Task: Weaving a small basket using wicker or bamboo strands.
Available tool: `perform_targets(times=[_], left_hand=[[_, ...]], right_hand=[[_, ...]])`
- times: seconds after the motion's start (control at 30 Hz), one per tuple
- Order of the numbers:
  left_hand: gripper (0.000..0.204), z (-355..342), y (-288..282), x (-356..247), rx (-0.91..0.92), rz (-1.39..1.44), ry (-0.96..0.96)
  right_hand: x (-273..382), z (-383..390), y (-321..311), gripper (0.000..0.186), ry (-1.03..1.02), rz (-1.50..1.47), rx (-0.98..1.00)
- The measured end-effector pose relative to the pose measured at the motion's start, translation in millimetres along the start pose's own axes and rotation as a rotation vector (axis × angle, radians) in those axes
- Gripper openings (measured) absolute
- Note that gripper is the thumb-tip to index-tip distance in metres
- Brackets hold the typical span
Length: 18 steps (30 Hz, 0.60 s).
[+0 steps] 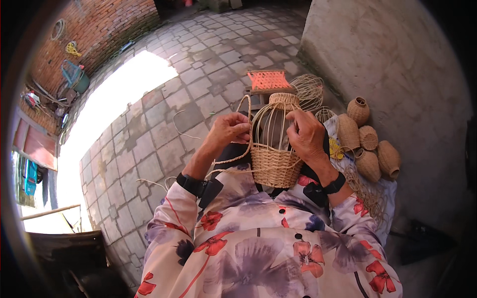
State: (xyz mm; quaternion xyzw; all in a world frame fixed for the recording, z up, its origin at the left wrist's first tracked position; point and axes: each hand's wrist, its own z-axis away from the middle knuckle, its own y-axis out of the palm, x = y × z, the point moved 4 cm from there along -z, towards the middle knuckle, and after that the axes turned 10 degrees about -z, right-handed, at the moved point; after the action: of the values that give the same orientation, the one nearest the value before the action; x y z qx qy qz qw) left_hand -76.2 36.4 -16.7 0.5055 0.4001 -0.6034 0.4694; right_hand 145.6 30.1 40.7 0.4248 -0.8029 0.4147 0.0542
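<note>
A half-woven straw basket (276, 166) sits in my lap, upright, with a densely woven lower part. Bare ribs rise from it to a narrow woven neck (284, 101). To its left is my left hand (231, 130), fingers pinched together on a twisted straw cord (232, 160) that loops above and below the hand. On the other side, my right hand (307, 135) has its fingers curled against the ribs, gripping the basket's frame just below the neck. The exact spot under the right fingertips is hidden.
Beyond the basket stands a small stool (268, 80) with an orange woven seat. Loose rib frames (306, 92) lie beside it. Several finished woven vases (367, 166) rest on a white sheet (386, 198) at right, near a concrete wall (392, 64). Loose straw strands (185, 130) lie on paving.
</note>
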Motion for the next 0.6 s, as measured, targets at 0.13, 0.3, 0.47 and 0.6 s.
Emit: perform_targets(times=[0.13,0.3,0.47,0.6], left_hand=[[0.009,-7.2,27.3,-5.5,-0.042,-0.401,0.095],[0.017,-7.8,49.9,-19.1,-0.326,-1.047,0.499],[0.024,-4.7,49.8,-31.6,-0.141,-0.879,0.387],[0.030,-5.4,25.5,-33.6,0.059,-0.254,0.301]], right_hand=[[-15.3,12.9,-7.1,0.020,-0.009,-0.125,-0.067],[-22.2,20.3,-12.7,0.018,0.032,-0.232,-0.102],[-39.0,33.0,-21.0,0.016,0.173,-0.362,-0.121],[-57.1,44.7,-23.8,0.013,0.292,-0.480,-0.095]])
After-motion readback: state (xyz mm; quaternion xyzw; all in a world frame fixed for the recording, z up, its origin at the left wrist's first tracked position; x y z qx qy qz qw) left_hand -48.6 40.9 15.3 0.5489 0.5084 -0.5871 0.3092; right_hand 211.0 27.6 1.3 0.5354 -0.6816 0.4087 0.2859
